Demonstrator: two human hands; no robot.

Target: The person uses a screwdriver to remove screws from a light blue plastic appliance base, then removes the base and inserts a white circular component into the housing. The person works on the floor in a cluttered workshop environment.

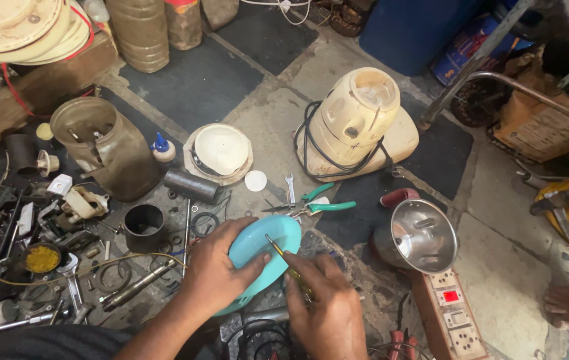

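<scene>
Right hand (328, 310) clamps a yellow screwdriver (283, 259), shaft angled up-left into the turquoise plastic cover (268, 248) gripped by left hand (214, 270)

Even daylight, sharp focus, perhaps edge warping

A cream mixer base (358, 127), wrapped in its black cord, is standing on the tiled floor (498, 267), with a steel jar (421, 237) lying tipped just in front of it and a socket strip (450, 313) sitting beside that. Green-handled pliers (314, 203) and a small spanner (290, 189) are lying near a white round lid (220, 152). Further left, a dull brown jar (104, 147), a black cup (143, 227) and a glue bottle (162, 148) are standing among scattered metal parts.
</scene>
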